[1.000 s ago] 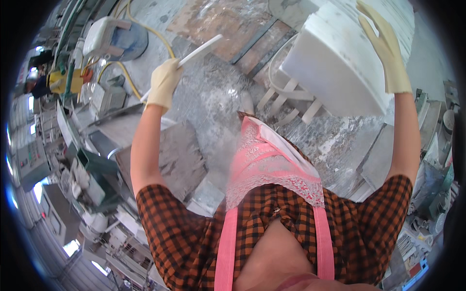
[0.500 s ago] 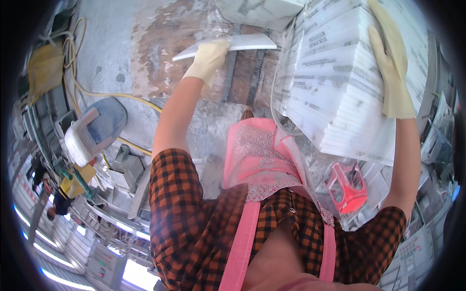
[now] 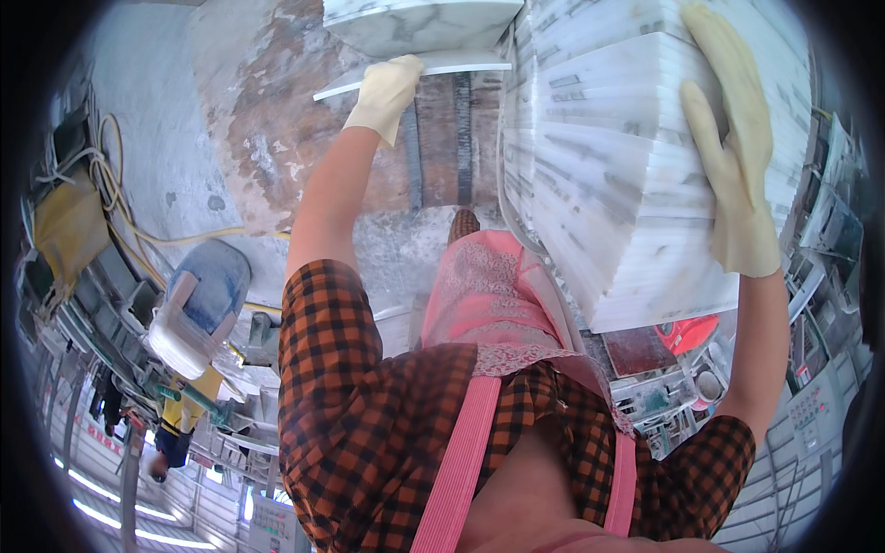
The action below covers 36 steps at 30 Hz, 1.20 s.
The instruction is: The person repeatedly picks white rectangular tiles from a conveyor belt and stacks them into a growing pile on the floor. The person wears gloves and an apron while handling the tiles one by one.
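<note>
My left hand [image 3: 389, 90], in a cream rubber glove, is closed round the upper edge of a thin white marble tile [image 3: 466, 68]. The tile stands on edge, just short of a grey-veined white marble block or stack [image 3: 424, 29] at the far side. On my right rises a big stack of white marble tiles [image 3: 590, 157] with grey streaks, set closely side by side. Over its right part lies my right hand [image 3: 737, 138], gloved the same way, its fingers stretched and thumb apart. Nothing shows in its grip.
Below the tile is a worn brown board [image 3: 341, 175] with two dark strips. A yellow hose [image 3: 171, 241] and a blue-and-white stool-like object [image 3: 205, 295] lie to the left. Something red [image 3: 687, 333] shows beside the stack. Another person [image 3: 175, 429] is at lower left.
My left hand has carried the tile farther away and a little left, closer to the far marble. My right hand stays on the stack. The whole view has shifted.
</note>
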Each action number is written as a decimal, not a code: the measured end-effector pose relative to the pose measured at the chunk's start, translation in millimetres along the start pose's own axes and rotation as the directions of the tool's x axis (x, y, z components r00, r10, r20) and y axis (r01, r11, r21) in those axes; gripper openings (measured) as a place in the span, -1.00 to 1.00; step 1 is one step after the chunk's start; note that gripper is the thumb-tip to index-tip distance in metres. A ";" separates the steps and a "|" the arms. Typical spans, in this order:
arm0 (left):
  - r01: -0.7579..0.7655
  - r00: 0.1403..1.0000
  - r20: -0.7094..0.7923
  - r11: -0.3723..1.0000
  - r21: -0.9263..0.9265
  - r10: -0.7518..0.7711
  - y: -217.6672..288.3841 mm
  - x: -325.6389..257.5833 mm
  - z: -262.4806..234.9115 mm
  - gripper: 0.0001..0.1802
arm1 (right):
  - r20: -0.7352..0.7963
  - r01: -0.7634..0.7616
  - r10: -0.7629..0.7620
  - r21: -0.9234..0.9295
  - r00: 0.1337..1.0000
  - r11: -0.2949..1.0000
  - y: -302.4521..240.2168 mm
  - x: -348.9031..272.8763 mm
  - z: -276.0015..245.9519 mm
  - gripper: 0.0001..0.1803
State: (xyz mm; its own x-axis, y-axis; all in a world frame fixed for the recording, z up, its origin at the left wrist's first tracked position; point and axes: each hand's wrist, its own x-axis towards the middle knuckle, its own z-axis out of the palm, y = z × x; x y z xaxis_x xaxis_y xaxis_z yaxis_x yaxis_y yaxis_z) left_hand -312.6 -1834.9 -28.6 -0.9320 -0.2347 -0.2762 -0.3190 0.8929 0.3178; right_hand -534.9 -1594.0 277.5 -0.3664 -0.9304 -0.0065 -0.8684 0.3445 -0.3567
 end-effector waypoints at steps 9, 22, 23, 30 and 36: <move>0.046 0.998 -0.041 0.996 0.080 -0.043 -0.2 38.6 -6.8 -0.84 | 0.001 0.052 -0.052 -0.006 0.999 0.999 17.6 -4.5 1.5 -0.42; 0.203 0.476 -0.022 0.135 -0.970 -0.879 -119.3 -36.8 41.7 -0.41 | 0.087 0.003 -0.001 -0.024 0.996 1.000 22.7 5.9 5.5 -0.49; 0.296 0.540 0.036 0.149 -0.944 -0.841 -138.6 -41.2 63.6 -0.41 | 0.128 -0.082 0.082 0.000 0.988 0.997 23.4 4.3 8.5 -0.48; -0.223 0.595 0.313 -0.526 -0.821 -0.740 -225.8 -4.8 177.4 -0.73 | 0.206 -0.364 0.360 -0.022 0.910 0.931 34.2 -11.6 29.2 -0.42; 0.454 0.730 0.119 0.346 -0.821 -0.673 -260.9 27.2 258.8 -0.71 | 0.255 -0.427 0.444 -0.122 0.859 0.896 41.2 -27.0 19.3 -0.41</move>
State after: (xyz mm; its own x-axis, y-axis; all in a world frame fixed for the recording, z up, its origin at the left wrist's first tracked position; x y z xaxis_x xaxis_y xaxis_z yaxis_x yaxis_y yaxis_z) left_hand -210.3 -1974.7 -353.7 -0.4448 -0.7265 -0.5238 -0.6745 -0.1130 0.7296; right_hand -554.3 -1557.1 245.0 -0.6147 -0.6784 -0.4024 -0.6627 0.7209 -0.2030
